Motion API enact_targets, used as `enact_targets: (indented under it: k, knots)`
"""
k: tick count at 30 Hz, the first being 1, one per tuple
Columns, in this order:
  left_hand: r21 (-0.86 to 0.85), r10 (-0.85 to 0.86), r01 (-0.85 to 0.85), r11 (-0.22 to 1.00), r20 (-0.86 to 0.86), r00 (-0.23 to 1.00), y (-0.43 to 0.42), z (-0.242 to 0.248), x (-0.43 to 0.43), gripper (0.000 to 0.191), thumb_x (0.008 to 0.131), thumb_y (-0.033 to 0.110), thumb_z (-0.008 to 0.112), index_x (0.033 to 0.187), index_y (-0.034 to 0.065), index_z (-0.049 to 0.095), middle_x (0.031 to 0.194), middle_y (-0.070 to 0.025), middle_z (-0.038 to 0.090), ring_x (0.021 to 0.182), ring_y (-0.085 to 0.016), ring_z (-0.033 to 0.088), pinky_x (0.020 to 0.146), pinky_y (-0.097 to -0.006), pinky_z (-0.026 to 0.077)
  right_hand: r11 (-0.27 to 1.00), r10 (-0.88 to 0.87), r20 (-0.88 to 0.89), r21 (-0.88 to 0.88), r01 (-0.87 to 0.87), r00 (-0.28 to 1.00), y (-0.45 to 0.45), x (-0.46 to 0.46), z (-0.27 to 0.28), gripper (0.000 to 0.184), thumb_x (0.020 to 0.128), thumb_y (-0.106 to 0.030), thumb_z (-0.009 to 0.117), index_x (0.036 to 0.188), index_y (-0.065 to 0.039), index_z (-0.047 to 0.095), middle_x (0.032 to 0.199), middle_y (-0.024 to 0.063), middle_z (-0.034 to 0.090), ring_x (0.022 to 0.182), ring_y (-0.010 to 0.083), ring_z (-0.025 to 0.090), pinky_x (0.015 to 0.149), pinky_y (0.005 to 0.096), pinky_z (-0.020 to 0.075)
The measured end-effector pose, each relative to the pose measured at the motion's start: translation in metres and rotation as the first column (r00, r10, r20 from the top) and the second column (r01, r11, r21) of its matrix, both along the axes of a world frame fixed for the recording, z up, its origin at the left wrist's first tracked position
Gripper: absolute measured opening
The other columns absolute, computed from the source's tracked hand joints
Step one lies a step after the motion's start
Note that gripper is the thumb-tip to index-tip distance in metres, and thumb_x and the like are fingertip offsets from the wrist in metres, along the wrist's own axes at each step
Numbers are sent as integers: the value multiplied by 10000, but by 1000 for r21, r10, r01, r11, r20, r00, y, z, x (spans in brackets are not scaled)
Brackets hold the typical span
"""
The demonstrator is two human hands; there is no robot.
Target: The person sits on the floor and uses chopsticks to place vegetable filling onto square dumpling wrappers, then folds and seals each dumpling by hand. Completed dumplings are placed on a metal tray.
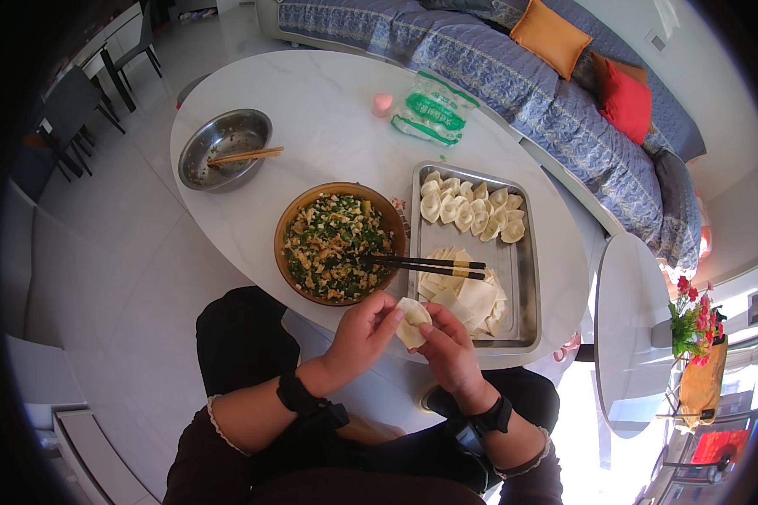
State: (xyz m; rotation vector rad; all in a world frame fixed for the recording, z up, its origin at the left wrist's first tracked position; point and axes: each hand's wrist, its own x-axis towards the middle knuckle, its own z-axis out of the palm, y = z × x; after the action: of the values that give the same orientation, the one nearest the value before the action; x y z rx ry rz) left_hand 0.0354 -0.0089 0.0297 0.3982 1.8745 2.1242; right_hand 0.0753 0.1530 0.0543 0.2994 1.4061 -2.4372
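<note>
Between my two hands is a pale folded wonton [413, 323], held just off the table's near edge. My left hand [361, 338] pinches its left side with thumb and fingers. On the other side, my right hand [450, 349] grips it, the thumb lying across the dough. Straight ahead stands a brown bowl [279, 252] of chopped greens and egg filling [338, 243]. Black chopsticks [439, 266] reach from the filling over a stack of wrappers [464, 297]. Those wrappers lie in a steel tray [530, 303], with rows of folded wontons [479, 214] at its far end.
A steel basin [196, 148] with wooden chopsticks [246, 156] stands at the far left of the oval table [316, 82]. Farther back are a pink object [382, 104] and a green-printed plastic bag [439, 108]. A small round table [628, 353] with flowers [695, 322] stands at right, a sofa [480, 76] behind.
</note>
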Motion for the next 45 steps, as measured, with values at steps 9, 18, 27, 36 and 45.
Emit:
enact_targets:
  k: [9,18,27,36,45]
  knots:
    - [160,51,-61,985,68,996,7,2,4,74,882,63,560,894,11,509,799,-33,530,673,-59,485,575,-209,413,989,3,-1,148,-3,1000,0,-1,2,308,887,-104,533,1189,-48,515,984,-3,589,841,49,518,705,196,422]
    - [-54,68,-86,995,-267,961,1,11,-1,71,829,4,595,880,20,549,822,-42,502,684,-112,503,598,-219,416,959,83,-32,274,-71,996,6,-1,-4,369,876,-72,516,1243,-34,497,1044,18,587,892,76,530,731,198,412]
    - [-142,72,-123,982,-322,944,-2,14,-2,74,819,-2,603,835,16,533,808,-47,495,653,-114,497,578,-225,412,972,72,-135,232,-39,988,3,-1,-1,382,854,-40,563,1226,-32,479,1064,26,578,937,87,537,775,202,429]
    - [-120,31,-72,990,-314,949,-2,18,0,124,799,-6,626,914,23,591,834,-21,504,657,-86,495,566,-208,406,960,103,-137,274,-62,985,6,-2,-1,398,822,4,603,1205,-9,494,1076,33,573,986,103,537,838,233,436]
    - [-136,32,-80,987,-323,946,0,15,-1,63,792,-17,638,848,-3,612,812,-37,533,643,-88,502,570,-206,412,926,141,-93,365,-98,986,7,-2,1,353,831,-18,611,1174,10,532,1043,32,593,970,100,541,848,229,423]
